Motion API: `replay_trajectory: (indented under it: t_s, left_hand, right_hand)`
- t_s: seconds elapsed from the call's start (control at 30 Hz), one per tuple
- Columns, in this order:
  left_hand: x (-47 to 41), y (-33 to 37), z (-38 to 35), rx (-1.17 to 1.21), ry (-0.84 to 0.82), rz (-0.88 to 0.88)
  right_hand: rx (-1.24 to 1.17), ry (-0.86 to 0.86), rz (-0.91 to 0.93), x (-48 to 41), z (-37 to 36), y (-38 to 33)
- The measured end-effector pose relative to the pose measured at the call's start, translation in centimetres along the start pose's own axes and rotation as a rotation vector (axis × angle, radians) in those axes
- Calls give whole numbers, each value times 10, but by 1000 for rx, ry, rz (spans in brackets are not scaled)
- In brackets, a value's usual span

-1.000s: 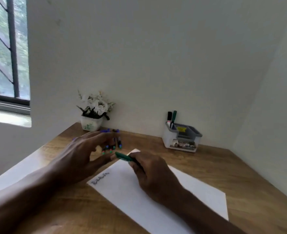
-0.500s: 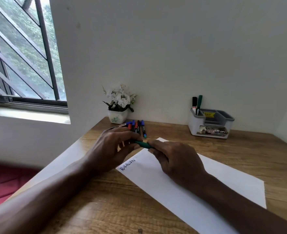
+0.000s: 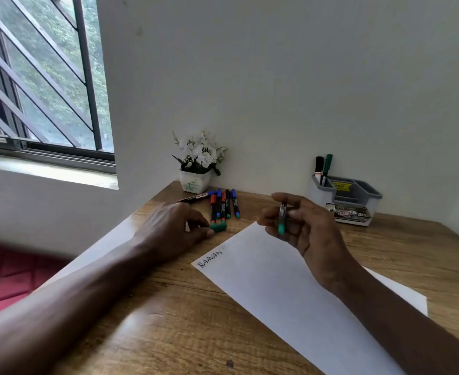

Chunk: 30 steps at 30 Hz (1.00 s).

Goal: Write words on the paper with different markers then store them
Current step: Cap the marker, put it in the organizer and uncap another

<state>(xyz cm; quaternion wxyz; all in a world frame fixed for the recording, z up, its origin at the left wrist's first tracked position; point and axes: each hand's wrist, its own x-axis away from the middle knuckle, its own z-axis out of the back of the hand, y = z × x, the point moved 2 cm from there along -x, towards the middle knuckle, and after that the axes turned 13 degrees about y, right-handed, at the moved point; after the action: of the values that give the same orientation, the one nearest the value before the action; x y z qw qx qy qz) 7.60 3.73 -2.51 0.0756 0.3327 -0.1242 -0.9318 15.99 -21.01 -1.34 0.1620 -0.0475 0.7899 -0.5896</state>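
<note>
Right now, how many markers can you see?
8, maybe more hidden. One in the right hand, five lying by the flowerpot, and two standing in the organizer. The left hand holds only a green cap.

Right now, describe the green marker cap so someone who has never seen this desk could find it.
Start at the flower pot in the desk's back corner and come forward past the row of markers. The green cap lies just beyond their near ends, at the left hand's fingertips. It is a short, all-green stub; its neighbours are full-length markers.
</note>
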Motion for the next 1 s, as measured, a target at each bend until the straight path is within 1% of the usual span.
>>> replay_trajectory:
  t_s: [0.03, 0.07, 0.17, 0.2, 0.23, 0.3, 0.37, 0.47, 0.57, 0.6, 0.67, 0.77, 1.0]
  left_hand:
    - [0, 0, 0, -22, -19, -6]
    - [-1, 0, -1, -39, -35, -13]
    - [-1, -2, -4, -70, -43, -3]
    - [-1, -3, -5, -76, -41, 14]
    - [0, -4, -7, -81, -53, 36]
    - [1, -6, -12, -86, -102, 86]
    - [1, -7, -14, -105, -135, 107]
    - [2, -3, -14, -168, -179, 77]
    - [1, -2, -14, -152, -215, 63]
    - [0, -2, -15, -142, -230, 63]
    - [-1, -3, -18, -126, -257, 64]
    - [-3, -4, -20, -123, -275, 52]
    - [-5, -5, -20, -110, -317, 60]
  right_hand:
    - [-2, -30, -37, -1, 2, 3]
    - [67, -57, -5, -1, 4, 5]
    - [518, -88, 291, 1, 9, 11]
    - [614, -104, 336, 3, 9, 12]
    - [657, -123, 349, 5, 7, 14]
    - [676, -161, 335, 9, 4, 15]
    - [647, -160, 275, 12, 2, 15]
    - [572, -88, 157, 19, -1, 16]
    - [494, 19, 27, 20, -5, 15]
    - [454, 25, -12, 19, -7, 12]
    - [422, -36, -17, 15, -9, 4]
    - [472, -139, 12, 9, -20, -2]
    - [559, -217, -88, -2, -41, 16]
